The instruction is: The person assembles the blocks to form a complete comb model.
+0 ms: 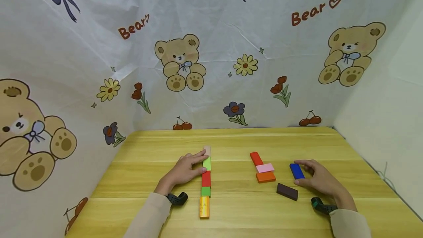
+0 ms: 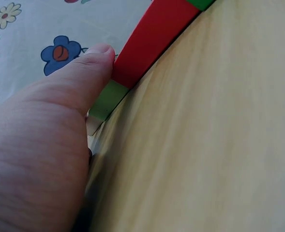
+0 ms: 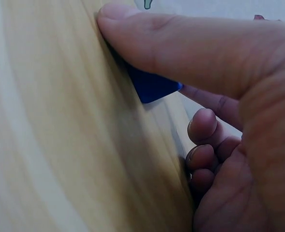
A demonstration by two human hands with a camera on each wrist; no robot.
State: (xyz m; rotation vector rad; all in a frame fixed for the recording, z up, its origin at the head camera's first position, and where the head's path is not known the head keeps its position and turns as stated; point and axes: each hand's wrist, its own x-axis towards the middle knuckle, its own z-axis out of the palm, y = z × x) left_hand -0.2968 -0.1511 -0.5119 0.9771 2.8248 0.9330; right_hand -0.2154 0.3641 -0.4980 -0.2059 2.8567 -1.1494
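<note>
A straight row of wooden blocks runs away from the person: a yellow-orange one (image 1: 204, 208) nearest, then green (image 1: 206, 191), red (image 1: 206, 180), light green (image 1: 207, 164) and pale beige (image 1: 207, 150) at the far end. My left hand (image 1: 184, 169) rests along the row's left side, fingers stretched to the light green and beige blocks. Its thumb touches the side of the red block (image 2: 154, 38) in the left wrist view. On the right, my right hand (image 1: 318, 178) pinches a blue block (image 1: 297, 171) between thumb and index finger, close to the table; its other fingers are curled (image 3: 202, 124).
Between the hands lie a red block (image 1: 256, 158), a pink block (image 1: 265, 168) and an orange block (image 1: 266, 177), grouped together. A dark brown block (image 1: 287, 191) lies left of the right wrist. Behind the wooden table (image 1: 132, 172) hangs a bear-printed cloth (image 1: 211, 102).
</note>
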